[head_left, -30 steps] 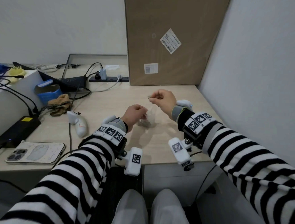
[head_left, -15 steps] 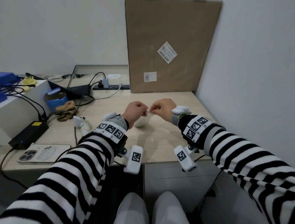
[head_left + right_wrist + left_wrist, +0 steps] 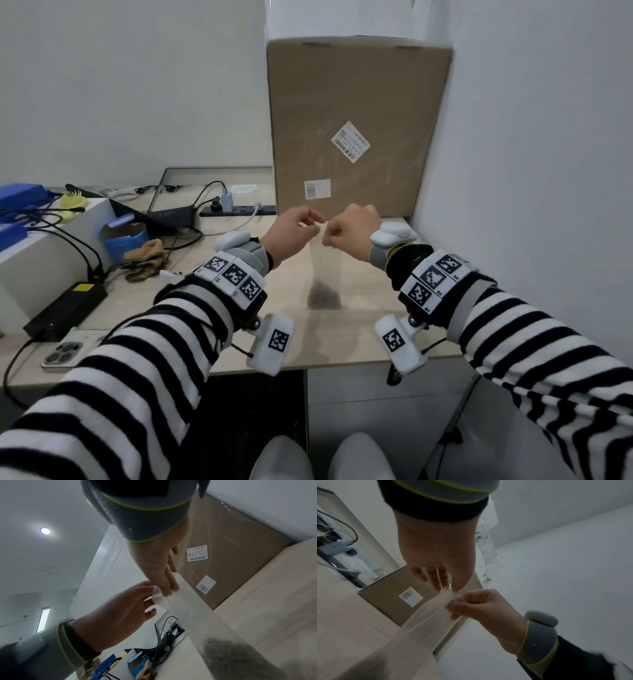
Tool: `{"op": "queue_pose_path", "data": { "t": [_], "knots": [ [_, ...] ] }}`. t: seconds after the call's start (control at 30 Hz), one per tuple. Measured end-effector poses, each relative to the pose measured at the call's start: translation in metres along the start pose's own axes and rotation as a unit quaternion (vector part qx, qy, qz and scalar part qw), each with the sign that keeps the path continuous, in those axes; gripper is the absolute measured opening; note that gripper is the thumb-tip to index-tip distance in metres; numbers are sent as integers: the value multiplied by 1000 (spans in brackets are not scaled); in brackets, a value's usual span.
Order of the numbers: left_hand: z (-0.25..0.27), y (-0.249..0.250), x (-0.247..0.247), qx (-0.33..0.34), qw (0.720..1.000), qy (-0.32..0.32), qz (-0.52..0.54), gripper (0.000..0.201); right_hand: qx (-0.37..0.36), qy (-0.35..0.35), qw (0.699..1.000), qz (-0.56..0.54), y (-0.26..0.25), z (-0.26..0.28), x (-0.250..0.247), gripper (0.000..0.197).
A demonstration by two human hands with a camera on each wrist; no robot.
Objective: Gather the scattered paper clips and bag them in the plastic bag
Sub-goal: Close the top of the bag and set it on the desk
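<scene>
A clear plastic bag point(image 3: 325, 267) hangs above the desk between my two hands. A dark heap of paper clips point(image 3: 322, 297) fills its bottom. My left hand point(image 3: 294, 233) pinches the bag's top edge from the left, and my right hand point(image 3: 346, 230) pinches it from the right. In the left wrist view the bag point(image 3: 426, 616) stretches down from both hands' fingertips point(image 3: 453, 599). The right wrist view shows the bag point(image 3: 192, 615) taut, with the clips point(image 3: 228, 655) as a dark blur low in it.
A tall cardboard box point(image 3: 356, 130) stands against the wall behind the hands. The desk's left part holds a power strip point(image 3: 239, 209), cables, a blue box point(image 3: 123, 236), a brown cloth point(image 3: 145, 257), a black adapter point(image 3: 65, 310) and a phone point(image 3: 65, 353). A white wall closes the right side.
Both hands have risen and lifted the bag off the desk until it hangs stretched. The right hand came in from holding a clip apart and now pinches the bag's top.
</scene>
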State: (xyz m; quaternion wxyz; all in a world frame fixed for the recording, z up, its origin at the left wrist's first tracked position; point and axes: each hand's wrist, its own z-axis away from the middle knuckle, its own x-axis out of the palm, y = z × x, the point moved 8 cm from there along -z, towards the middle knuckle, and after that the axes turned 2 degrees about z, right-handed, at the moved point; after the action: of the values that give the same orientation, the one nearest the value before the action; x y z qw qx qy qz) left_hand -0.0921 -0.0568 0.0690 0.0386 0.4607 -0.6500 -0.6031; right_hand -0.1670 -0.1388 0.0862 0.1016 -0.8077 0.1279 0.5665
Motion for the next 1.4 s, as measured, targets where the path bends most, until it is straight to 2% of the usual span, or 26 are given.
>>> {"op": "queue_pose_path", "data": {
  "t": [0.13, 0.27, 0.4, 0.5, 0.63, 0.73, 0.83, 0.97, 1.1, 1.17, 1.27, 1.4],
  "knots": [
    [2, 20, 8, 54, 986, -55, -148, 21, 37, -36, 999, 5, 4, -2, -1, 22],
    [-2, 14, 12, 71, 939, -88, -326, 21, 26, -47, 998, -31, 7, 0, 2, 21],
    [-5, 13, 9, 85, 924, -71, -366, 18, 2, -51, 998, -43, 7, 5, 1, 19],
    [-7, 9, 10, 85, 916, -88, -383, 20, -5, -67, 997, -46, 11, 10, 6, 21],
    [-7, 9, 7, 92, 930, -92, -344, 15, 11, -64, 998, -27, 25, 12, 4, 27],
    [-9, 9, 4, 79, 946, -93, -302, 10, 22, -55, 997, -50, 33, 12, 3, 23],
    [-11, 6, 3, 72, 949, -82, -295, 8, 35, -37, 997, -64, 38, 9, 7, 21],
    [-10, -3, 2, 64, 970, -61, -228, 8, 69, -45, 985, -150, 50, 8, 19, 22],
    [-11, -12, 0, 54, 985, -27, -161, 5, 88, 2, 973, -211, 54, 9, 21, 18],
    [-11, -17, -3, 42, 991, -1, -130, 6, 93, 27, 961, -260, 55, 11, 23, 17],
    [-11, -28, -7, 12, 998, 28, -61, 13, 116, 56, 925, -356, 64, 14, 29, 23],
    [-10, -40, -7, -31, 999, 38, 11, 20, 132, 55, 890, -433, 67, 16, 39, 28]
  ]
}}
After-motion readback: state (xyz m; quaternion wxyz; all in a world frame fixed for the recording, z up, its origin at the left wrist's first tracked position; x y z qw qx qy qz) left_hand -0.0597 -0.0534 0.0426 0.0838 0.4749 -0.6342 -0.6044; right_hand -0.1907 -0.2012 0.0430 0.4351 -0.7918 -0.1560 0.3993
